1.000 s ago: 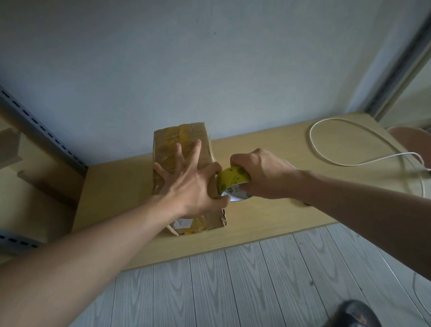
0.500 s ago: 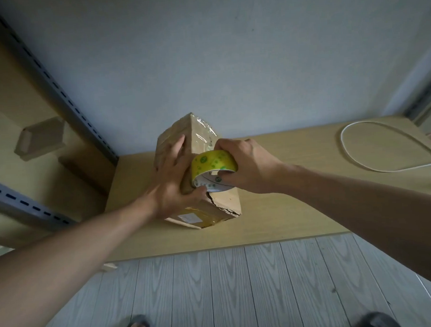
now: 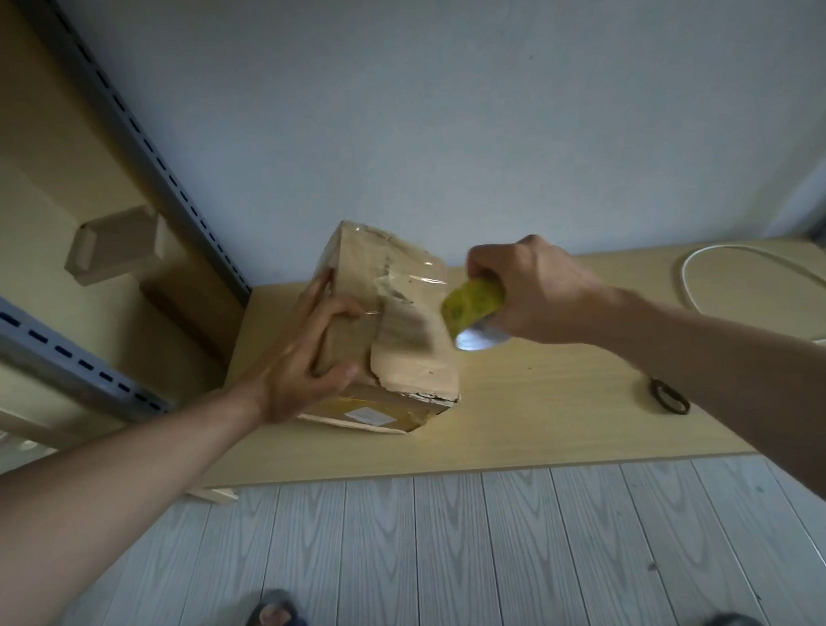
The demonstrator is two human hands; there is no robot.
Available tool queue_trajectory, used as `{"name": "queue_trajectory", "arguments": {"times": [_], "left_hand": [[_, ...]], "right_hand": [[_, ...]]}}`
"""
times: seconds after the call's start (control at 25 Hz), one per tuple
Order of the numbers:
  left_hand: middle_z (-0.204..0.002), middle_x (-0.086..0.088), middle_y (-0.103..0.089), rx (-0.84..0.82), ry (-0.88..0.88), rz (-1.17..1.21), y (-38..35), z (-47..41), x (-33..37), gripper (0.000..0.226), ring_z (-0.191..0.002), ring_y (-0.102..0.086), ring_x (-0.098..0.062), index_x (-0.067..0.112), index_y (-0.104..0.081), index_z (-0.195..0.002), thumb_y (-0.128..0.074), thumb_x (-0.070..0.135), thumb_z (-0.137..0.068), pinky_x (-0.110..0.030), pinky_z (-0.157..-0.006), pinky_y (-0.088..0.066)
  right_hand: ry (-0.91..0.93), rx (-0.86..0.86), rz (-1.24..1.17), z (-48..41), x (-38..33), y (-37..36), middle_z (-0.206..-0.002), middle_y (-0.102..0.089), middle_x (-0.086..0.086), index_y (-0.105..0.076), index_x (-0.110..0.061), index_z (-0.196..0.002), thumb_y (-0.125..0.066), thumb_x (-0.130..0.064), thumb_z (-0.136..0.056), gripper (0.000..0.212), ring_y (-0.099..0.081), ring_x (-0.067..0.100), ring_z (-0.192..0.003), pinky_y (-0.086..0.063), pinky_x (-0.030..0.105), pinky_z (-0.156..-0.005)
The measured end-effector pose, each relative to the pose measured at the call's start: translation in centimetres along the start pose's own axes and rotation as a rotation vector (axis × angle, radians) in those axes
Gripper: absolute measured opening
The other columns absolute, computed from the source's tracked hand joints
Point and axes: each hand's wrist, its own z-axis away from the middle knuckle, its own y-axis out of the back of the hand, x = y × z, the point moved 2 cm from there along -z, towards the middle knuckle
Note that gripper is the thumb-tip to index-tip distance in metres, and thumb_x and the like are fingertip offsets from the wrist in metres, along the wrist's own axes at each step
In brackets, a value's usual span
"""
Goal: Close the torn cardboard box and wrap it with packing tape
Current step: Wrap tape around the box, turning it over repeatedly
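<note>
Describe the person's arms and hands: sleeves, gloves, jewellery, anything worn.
Both arms are bare as far as the frame shows: no sleeve reaches the left forearm or the right forearm. The left hand and right hand are ungloved. No watch, bracelet or ring shows on the visible sides of the wrists and fingers.

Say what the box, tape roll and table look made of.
The box: matte brown cardboard, ragged torn edges. The tape roll: yellow-green printed, probably plastic film; clear strips glint on the box. The table: smooth pale wood grain, perhaps laminate.
</note>
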Motion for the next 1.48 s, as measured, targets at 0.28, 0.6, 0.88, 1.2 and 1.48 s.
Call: {"name": "queue_trajectory", "arguments": {"times": [0.28, 0.6, 0.88, 1.2, 1.48], "left_hand": [[-0.164, 0.01, 0.008, -0.102, 0.135, -0.134, 0.1, 1.9, -1.6, 0.078, -0.139, -0.03, -0.011, 0.036, -0.026, -0.142, -0.042, 0.073, -0.076, -0.039, -0.104, -0.037], [-0.168, 0.006, 0.009, -0.159, 0.121, -0.122, -1.6, 2.9, -3.5, 0.078, -0.151, 0.007, 0.002, 0.038, -0.019, -0.149, -0.045, 0.073, -0.084, -0.039, -0.115, -0.026], [-0.168, 0.007, 0.015, -0.155, 0.127, -0.09, -1.9, 3.1, -3.5, 0.074, -0.153, 0.011, -0.001, 0.044, -0.016, -0.149, -0.043, 0.073, -0.086, -0.041, -0.117, -0.026], [-0.162, 0.022, 0.019, -0.186, 0.171, -0.108, -1.6, 3.2, -2.8, 0.074, -0.149, -0.011, -0.008, 0.053, -0.011, -0.145, -0.04, 0.078, -0.082, -0.034, -0.104, -0.032], [-0.169, -0.012, 0.008, -0.138, -0.047, -0.482, -1.6, 2.2, -1.9, 0.075, -0.157, -0.002, -0.028, 0.018, -0.033, -0.147, -0.028, 0.069, -0.092, -0.067, -0.118, 0.003]], "right_hand": [[0.044, -0.042, 0.129, 1.0, 2.7, -3.8, -0.059, -0.05, -0.004, -0.054, -0.018, -0.081, -0.066, -0.029, -0.081, 0.016, -0.053, 0.028, -0.055, -0.033, 0.025, -0.048], [0.102, -0.049, 0.254, -0.5, 2.7, -3.6, -0.059, -0.048, -0.003, -0.044, -0.024, -0.079, -0.063, -0.022, -0.078, 0.019, -0.048, 0.026, -0.054, -0.025, 0.025, -0.048], [0.174, -0.119, 0.461, -0.8, 2.9, -2.8, -0.065, -0.05, -0.005, -0.041, -0.024, -0.08, -0.065, -0.023, -0.079, 0.024, -0.052, 0.024, -0.057, -0.032, 0.026, -0.049], [0.168, -0.209, 0.599, -1.2, 3.2, -4.6, -0.071, -0.047, -0.006, -0.041, -0.027, -0.087, -0.061, -0.02, -0.085, 0.021, -0.05, 0.023, -0.062, -0.037, 0.027, -0.056], [0.057, -0.273, 0.526, -1.0, 3.5, -5.9, -0.075, -0.055, -0.006, -0.049, -0.023, -0.089, -0.061, -0.021, -0.086, 0.013, -0.055, 0.021, -0.067, -0.035, 0.026, -0.057]]}}
